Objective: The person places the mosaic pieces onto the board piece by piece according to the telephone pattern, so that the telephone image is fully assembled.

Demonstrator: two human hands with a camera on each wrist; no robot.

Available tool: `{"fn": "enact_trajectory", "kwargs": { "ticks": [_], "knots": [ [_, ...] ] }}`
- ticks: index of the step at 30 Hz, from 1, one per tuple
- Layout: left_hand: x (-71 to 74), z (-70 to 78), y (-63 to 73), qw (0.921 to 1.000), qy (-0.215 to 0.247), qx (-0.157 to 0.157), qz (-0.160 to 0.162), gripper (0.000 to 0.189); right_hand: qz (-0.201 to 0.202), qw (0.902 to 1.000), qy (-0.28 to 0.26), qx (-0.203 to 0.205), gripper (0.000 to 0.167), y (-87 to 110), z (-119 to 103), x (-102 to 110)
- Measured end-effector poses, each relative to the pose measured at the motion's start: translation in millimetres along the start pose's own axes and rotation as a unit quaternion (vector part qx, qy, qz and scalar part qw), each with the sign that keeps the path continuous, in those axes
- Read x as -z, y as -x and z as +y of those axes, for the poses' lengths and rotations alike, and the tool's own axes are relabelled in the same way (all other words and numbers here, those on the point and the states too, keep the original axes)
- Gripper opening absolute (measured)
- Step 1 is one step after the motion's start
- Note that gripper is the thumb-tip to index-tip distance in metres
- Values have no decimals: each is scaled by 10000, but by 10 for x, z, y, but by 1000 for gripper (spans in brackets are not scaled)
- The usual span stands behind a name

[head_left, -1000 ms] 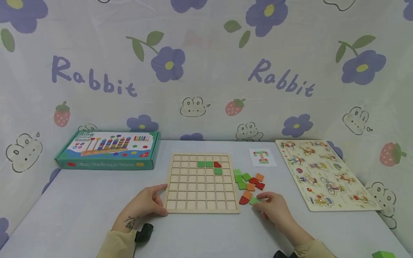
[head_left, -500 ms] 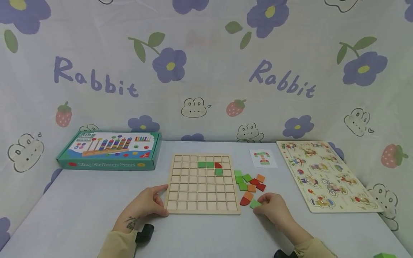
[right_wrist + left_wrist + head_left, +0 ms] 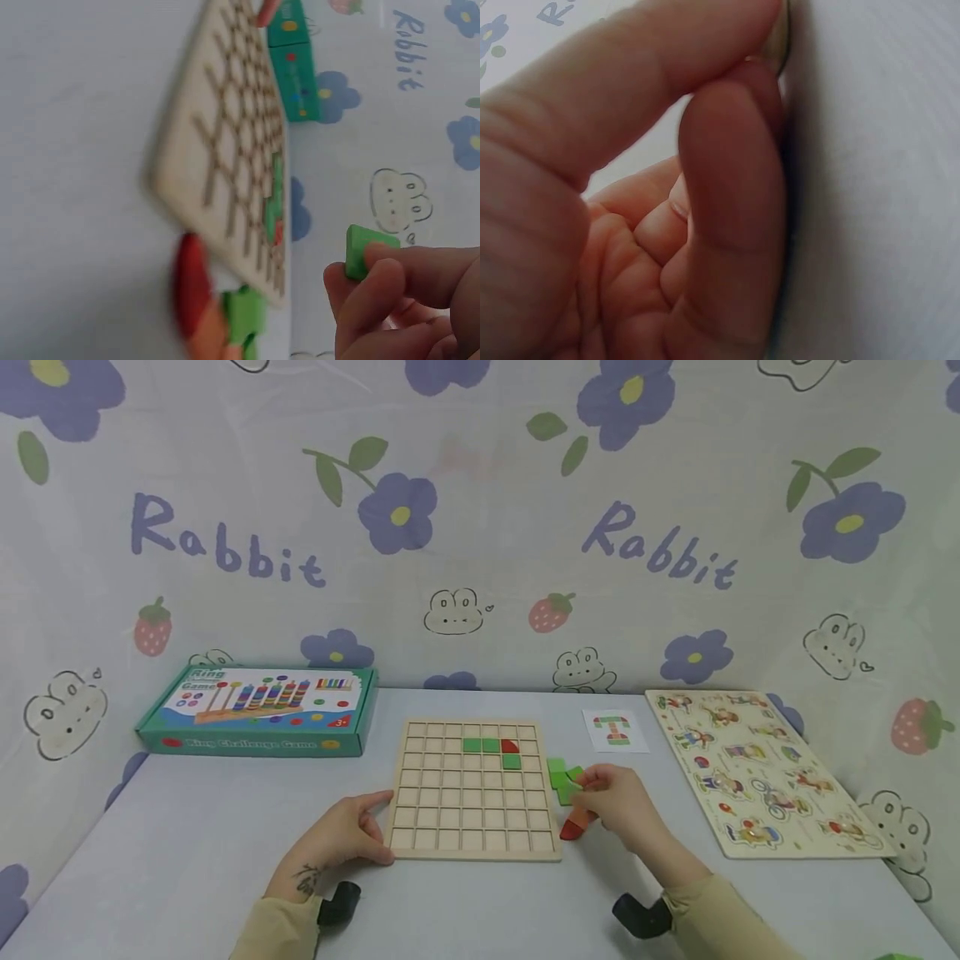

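A square wooden grid board (image 3: 472, 795) lies in front of me. Green square tiles (image 3: 482, 745), a red rounded tile (image 3: 510, 747) and another green tile (image 3: 512, 762) sit in its upper right cells. My left hand (image 3: 337, 835) touches the board's left side with thumb and index fingertip. Between thumb and fingers, my right hand (image 3: 622, 806) pinches a green square tile (image 3: 361, 247), raised in the right wrist view. Loose green tiles (image 3: 557, 770), an orange tile (image 3: 581, 817) and a red rounded tile (image 3: 572, 832) lie beside the board; the right hand hides other tiles.
A pattern card (image 3: 617, 731) lies behind the loose tiles. A green game box (image 3: 262, 743) stands back left, and a picture puzzle board (image 3: 738, 789) lies at the right. Part of a green object (image 3: 897, 957) shows at the bottom right edge.
My right hand has picked up the green tile from the near end of the loose tiles and moved up and slightly left over them. The left hand stays at the board.
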State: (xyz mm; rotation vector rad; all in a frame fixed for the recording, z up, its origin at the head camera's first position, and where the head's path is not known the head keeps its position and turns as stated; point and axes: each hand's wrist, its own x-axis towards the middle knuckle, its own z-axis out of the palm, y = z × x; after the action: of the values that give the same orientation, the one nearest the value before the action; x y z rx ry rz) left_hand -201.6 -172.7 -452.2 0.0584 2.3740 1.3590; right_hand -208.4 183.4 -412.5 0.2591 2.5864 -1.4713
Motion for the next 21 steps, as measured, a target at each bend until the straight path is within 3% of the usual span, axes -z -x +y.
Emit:
{"fn": "enact_trajectory", "kwargs": {
  "ticks": [11,17,21],
  "knots": [
    [-15,-29,-19,10000,55,23,-6,91,-191,9931,-899,725,25,-402,-573,-438],
    [-7,-18,-19,10000,20,54,-22,91,-224,9872,-1380,772,24,-618,-717,-691],
    [-8,-22,-21,10000,11,91,-6,92,-191,9895,-1253,701,22,-733,-762,-823]
  ]
}}
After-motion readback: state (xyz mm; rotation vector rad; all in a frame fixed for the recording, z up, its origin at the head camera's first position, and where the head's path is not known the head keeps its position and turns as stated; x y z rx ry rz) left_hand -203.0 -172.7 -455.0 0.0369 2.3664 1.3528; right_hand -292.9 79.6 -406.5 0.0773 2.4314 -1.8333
